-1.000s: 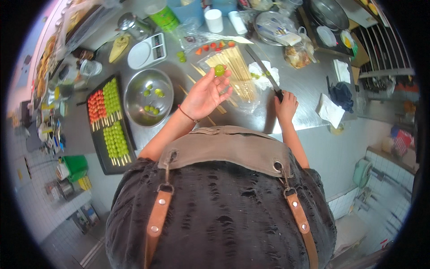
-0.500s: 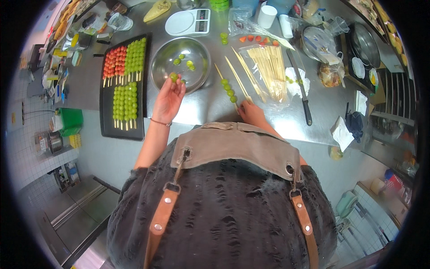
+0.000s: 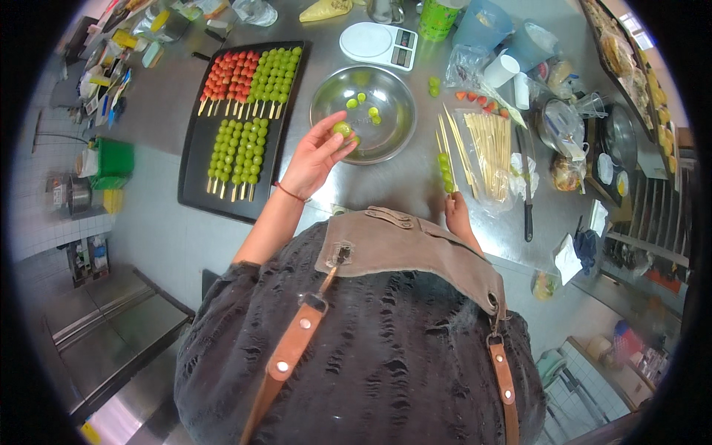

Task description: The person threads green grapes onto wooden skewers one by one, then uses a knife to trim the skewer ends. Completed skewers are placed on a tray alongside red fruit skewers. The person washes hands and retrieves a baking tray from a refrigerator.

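My left hand [image 3: 310, 165], palm turned up, pinches a green grape [image 3: 342, 128] at the near left rim of a steel bowl [image 3: 397, 122]. A second grape shows partly behind its fingers. Several cut grape pieces [image 3: 374, 113] lie inside the bowl. My right hand [image 3: 457, 212] is closed round the lower end of a grape skewer [image 3: 446, 173], which points away from me with several green grapes threaded on it. Bare bamboo sticks [image 3: 461, 152] lie just to its right, beside a plastic bag of skewers [image 3: 489, 148].
At the left, a black tray [image 3: 194, 167] holds rows of red and green fruit skewers. A white scale [image 3: 367, 43] stands behind the bowl. Red fruit pieces [image 3: 483, 101] and loose grapes [image 3: 434, 85] lie farther back. A knife [image 3: 528, 208] lies right of the bag.
The view has swung left, so the table things sit farther right in the picture. My left hand still holds a grape by the bowl, and my right hand still holds the grape skewer.
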Action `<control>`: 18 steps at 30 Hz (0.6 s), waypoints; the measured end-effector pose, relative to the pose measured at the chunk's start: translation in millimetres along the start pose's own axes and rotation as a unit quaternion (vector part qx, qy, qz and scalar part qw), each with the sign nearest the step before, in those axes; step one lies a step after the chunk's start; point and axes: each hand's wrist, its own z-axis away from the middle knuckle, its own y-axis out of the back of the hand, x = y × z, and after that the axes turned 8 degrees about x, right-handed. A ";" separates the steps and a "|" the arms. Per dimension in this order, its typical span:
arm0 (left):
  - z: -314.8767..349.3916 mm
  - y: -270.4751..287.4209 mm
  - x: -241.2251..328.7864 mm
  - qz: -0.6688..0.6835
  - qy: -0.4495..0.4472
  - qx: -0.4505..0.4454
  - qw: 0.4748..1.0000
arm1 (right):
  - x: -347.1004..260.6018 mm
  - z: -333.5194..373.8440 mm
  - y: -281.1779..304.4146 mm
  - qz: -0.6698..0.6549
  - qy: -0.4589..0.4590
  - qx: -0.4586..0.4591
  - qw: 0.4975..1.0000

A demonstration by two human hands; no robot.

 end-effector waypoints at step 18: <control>-41.9 14.2 46.7 0.052 -0.068 -0.069 0.994 | -247.3 70.5 51.7 -0.038 0.171 -0.061 0.983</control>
